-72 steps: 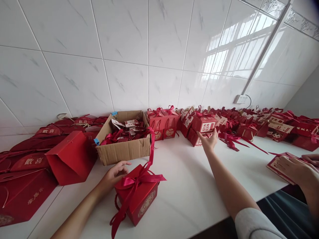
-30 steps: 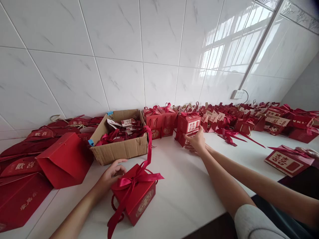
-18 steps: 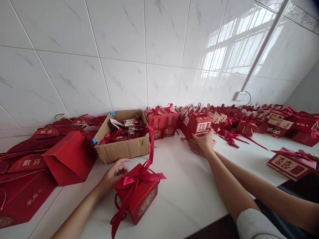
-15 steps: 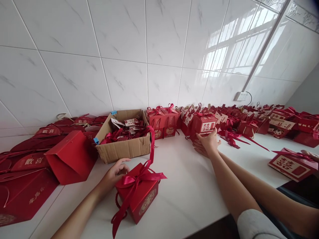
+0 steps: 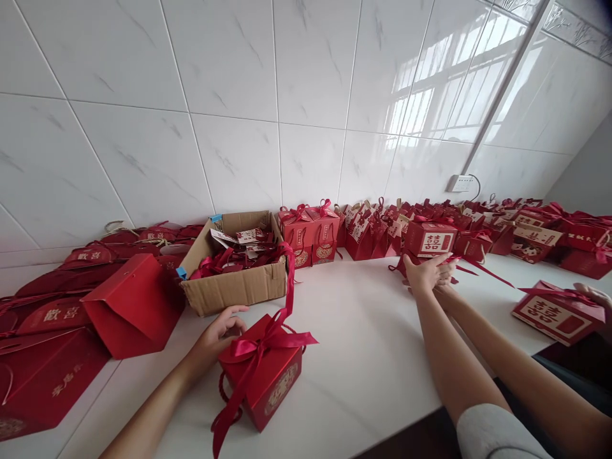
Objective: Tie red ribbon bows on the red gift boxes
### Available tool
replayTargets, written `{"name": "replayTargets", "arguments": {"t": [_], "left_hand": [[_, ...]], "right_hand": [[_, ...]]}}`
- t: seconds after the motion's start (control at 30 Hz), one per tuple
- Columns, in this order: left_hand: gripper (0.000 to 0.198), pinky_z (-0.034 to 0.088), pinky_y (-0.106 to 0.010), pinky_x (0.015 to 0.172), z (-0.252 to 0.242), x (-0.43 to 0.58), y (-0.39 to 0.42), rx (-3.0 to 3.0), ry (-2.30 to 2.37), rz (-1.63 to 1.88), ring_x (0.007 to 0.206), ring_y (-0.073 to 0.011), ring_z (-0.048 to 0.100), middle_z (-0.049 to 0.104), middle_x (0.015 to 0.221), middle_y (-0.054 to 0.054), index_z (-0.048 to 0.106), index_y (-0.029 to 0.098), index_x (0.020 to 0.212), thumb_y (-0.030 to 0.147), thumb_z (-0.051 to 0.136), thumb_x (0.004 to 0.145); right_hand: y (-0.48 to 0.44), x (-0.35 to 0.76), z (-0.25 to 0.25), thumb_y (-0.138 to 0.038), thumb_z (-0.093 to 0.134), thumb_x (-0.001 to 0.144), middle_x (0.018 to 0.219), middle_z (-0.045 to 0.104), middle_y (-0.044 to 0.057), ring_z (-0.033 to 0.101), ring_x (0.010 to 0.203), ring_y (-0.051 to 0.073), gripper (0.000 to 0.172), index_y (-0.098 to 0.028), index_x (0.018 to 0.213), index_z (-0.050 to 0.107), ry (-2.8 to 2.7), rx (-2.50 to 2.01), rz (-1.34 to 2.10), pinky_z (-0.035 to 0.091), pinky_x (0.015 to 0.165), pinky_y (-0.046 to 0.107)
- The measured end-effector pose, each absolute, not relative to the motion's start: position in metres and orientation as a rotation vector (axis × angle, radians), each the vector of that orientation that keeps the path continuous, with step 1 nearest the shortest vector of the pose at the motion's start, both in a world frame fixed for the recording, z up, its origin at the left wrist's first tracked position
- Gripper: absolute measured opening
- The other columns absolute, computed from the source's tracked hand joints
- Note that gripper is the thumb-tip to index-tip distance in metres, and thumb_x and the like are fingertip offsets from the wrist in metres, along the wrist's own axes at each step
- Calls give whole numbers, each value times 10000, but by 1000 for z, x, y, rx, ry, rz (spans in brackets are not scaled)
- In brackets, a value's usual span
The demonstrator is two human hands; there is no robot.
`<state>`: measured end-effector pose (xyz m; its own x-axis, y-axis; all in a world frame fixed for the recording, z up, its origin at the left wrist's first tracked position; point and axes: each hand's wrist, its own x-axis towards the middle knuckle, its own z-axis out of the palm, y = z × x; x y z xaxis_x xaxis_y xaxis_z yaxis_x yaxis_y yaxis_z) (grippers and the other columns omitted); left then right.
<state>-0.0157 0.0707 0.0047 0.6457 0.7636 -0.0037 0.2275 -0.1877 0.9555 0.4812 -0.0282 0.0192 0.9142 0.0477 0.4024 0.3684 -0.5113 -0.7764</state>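
A red gift box (image 5: 268,376) with a rope handle and a shiny ribbon bow stands on the white table in front of me. Beside its far left edge rests my left hand (image 5: 224,330), fingers loosely curved and apart, holding nothing. My right hand (image 5: 424,273) reaches far to the right, its fingers at the lower front of another red gift box (image 5: 437,240) with a white character panel. Its grip is partly hidden. Close against my right hand is another person's hand (image 5: 445,280), whose forearm comes in from the right.
An open cardboard box (image 5: 243,290) of ribbons and tags stands behind the near gift box. Red boxes (image 5: 134,306) crowd the left side, and more gift boxes (image 5: 310,237) line the tiled wall. At far right another hand (image 5: 595,299) touches a gift box (image 5: 552,312).
The gift box with the white panel has shifted right along the table, together with my right hand and the other person's hand. My left hand has stayed beside the near box.
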Motion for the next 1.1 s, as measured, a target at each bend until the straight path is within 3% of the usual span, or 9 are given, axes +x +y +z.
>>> {"name": "replayTargets", "arguments": {"t": [0.17, 0.23, 0.37, 0.47, 0.77, 1.1], "left_hand": [[546, 417, -313, 742, 2, -16, 71, 1705, 802, 604, 800, -239, 588, 594, 802, -1, 438, 195, 1204, 365, 654, 732], [556, 414, -307, 732, 1, -16, 72, 1691, 799, 613, 773, -228, 584, 599, 793, 4, 428, 191, 1205, 354, 655, 724], [557, 406, -308, 729, 1, -15, 71, 1687, 810, 619, 751, -216, 567, 598, 791, 4, 420, 186, 1198, 328, 649, 711], [536, 402, -318, 738, 4, -14, 69, 1687, 813, 616, 749, -216, 556, 586, 789, 3, 425, 189, 1188, 330, 636, 717], [509, 372, -310, 703, 0, -18, 70, 1717, 802, 631, 709, -197, 523, 581, 775, -6, 435, 177, 1169, 354, 621, 730], [493, 368, -297, 705, -1, -18, 70, 1706, 784, 625, 722, -183, 508, 575, 795, -7, 421, 172, 1196, 314, 589, 754]], "right_hand": [[-2, 438, 9, -489, 565, 747, 1530, 27, 190, -5, 1413, 379, 977, -146, 1493, 34, -679, -2013, -543, 148, 1093, 604], [15, 413, -5, -461, 501, 808, 1519, 10, 218, -30, 1409, 387, 888, -122, 1485, 37, -1010, -1886, -587, 118, 1075, 646], [46, 368, -32, -441, 537, 794, 1502, 160, 193, 122, 1406, 330, 832, -148, 1467, 145, -1328, -1787, -515, 222, 1093, 555], [68, 343, -38, -388, 562, 779, 1487, 217, 197, 157, 1399, 308, 800, -131, 1446, 204, -1385, -1746, -460, 237, 1102, 514], [143, 311, -28, -352, 598, 735, 1478, 75, 306, 149, 1392, 374, 1006, -47, 1458, -30, -1018, -1720, -189, 264, 1071, 520], [141, 310, -23, -273, 604, 692, 1447, 194, 249, 300, 1328, 339, 1004, -80, 1482, 15, -974, -1749, -82, 307, 1064, 433]]}}
